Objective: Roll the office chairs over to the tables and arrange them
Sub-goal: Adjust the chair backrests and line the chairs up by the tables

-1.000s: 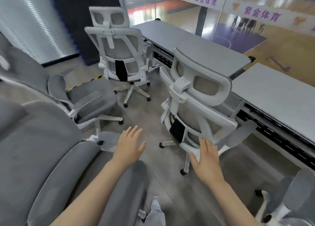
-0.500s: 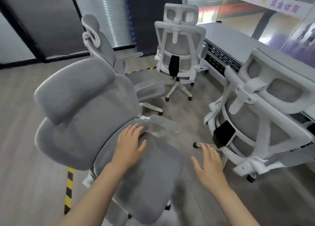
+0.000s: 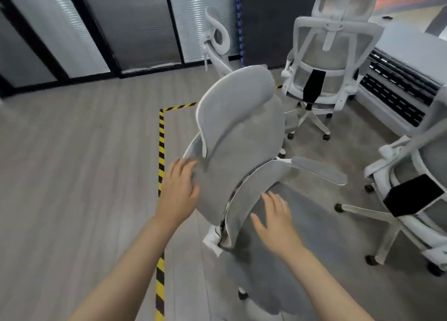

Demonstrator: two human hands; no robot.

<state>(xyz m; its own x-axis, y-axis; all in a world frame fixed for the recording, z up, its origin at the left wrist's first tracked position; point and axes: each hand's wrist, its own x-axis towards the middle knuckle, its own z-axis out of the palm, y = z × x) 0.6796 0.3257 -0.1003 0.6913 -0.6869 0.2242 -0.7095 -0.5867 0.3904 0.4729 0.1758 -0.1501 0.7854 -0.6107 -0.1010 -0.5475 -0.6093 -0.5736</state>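
The left hand (image 3: 180, 190) has its fingers (image 3: 186, 164) spread and loose, tips touching or just at the side edge of the grey chair (image 3: 242, 136) backrest; nothing is clamped. The right hand (image 3: 275, 220) is likewise open, fingers apart, hovering over the seat's curved rim; whether it touches is unclear in the blur.

The grey chair stands just in front of the person, beside the striped floor tape (image 3: 160, 151), facing away from the table (image 3: 411, 54) at the far right. Two white-framed chairs sit nearer that table, one at the back (image 3: 324, 61) and one at the right edge (image 3: 420, 190).

Judging by its castors, the chair should roll easily but swivel freely, so it may twist under a one-sided push. The mesh is soft and gives; the stiff backrest frame or the armrest (image 3: 319, 170) would make the surer hold, both hands steering.
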